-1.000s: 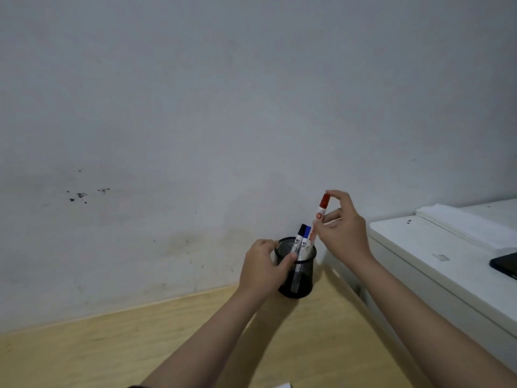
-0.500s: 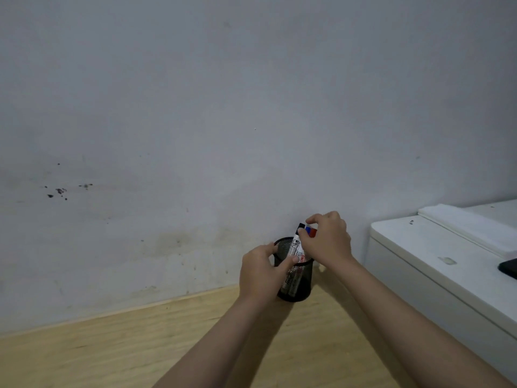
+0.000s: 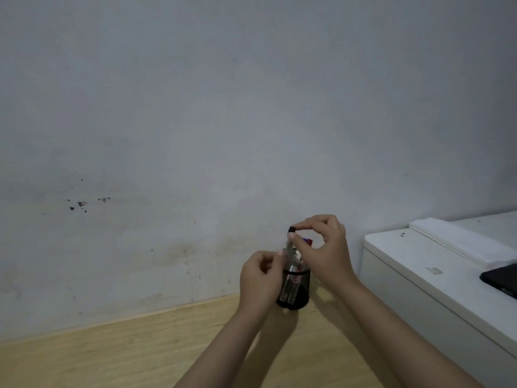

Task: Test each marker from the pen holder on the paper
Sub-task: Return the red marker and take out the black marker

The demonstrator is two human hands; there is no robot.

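A black mesh pen holder (image 3: pixel 296 289) stands on the wooden desk (image 3: pixel 126 351) against the wall. My left hand (image 3: pixel 260 278) wraps around its left side. My right hand (image 3: pixel 324 245) hovers over it, with thumb and forefinger pinching the black cap of a black marker (image 3: pixel 291 247) that sticks up out of the holder. Behind it the blue cap and red cap of two other markers (image 3: pixel 307 241) show, standing in the holder. No paper is in view.
A white cabinet or printer top (image 3: pixel 419 264) stands close to the right of the holder, with a white stack (image 3: pixel 461 242) and a dark device (image 3: pixel 500 278) on it. The grey wall rises right behind the holder.
My right hand lowered the red marker into the holder, let it go, then took the black marker's cap and raised it a little. The left hand stayed on the holder.
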